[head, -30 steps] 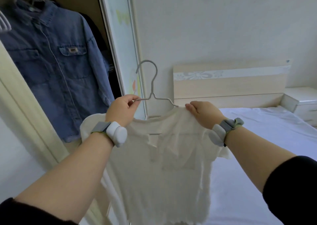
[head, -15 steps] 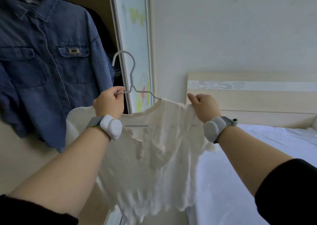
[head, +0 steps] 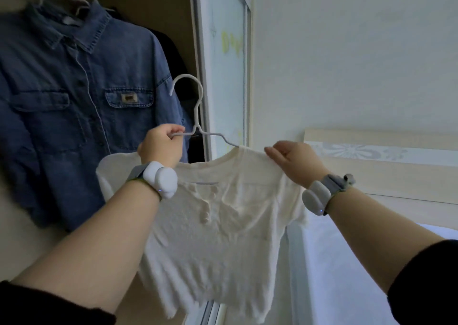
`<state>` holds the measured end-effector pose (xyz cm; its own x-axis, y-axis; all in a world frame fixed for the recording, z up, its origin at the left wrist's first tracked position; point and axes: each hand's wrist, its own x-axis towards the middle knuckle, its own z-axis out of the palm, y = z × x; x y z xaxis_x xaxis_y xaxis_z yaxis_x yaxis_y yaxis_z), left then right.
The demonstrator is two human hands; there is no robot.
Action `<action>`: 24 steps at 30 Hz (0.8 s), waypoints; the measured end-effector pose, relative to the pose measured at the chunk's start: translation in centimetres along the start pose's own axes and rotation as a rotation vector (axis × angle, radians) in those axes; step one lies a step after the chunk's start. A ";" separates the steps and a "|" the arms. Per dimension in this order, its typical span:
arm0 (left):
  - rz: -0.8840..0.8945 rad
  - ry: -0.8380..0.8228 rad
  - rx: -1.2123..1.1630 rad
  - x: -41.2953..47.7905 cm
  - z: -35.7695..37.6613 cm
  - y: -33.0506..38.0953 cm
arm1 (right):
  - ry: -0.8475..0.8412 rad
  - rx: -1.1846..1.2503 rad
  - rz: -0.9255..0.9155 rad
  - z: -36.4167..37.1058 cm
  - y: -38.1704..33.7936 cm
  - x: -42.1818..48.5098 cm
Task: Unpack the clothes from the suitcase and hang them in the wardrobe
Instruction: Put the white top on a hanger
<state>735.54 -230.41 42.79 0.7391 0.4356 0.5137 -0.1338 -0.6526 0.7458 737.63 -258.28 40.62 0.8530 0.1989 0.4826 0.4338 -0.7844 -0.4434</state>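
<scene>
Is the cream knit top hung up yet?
Not yet: left hand grips its white wire hanger, hook free; right hand pinches the cream knit top.

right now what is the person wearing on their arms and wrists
Bare forearms; the left sleeve and right sleeve are black, bunched near the elbows. Behind the left hand sits a rounded white pod on a grey strap, with a tiny blue light; the right hand has a matching pod.
</scene>
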 end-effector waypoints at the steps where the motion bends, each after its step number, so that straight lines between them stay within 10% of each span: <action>1: -0.011 0.007 -0.005 0.8 -0.5 -0.3 | -0.024 -0.023 -0.069 0.6 -1.0 1.2; 24: -0.195 0.444 0.208 15.8 -10.4 0.0 | 0.133 0.027 -0.868 6.4 -13.0 22.5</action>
<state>740.32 -217.07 55.29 0.3806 0.7522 0.5379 0.1453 -0.6231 0.7685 753.07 -239.79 52.43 0.1781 0.6473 0.7411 0.9217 -0.3735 0.1047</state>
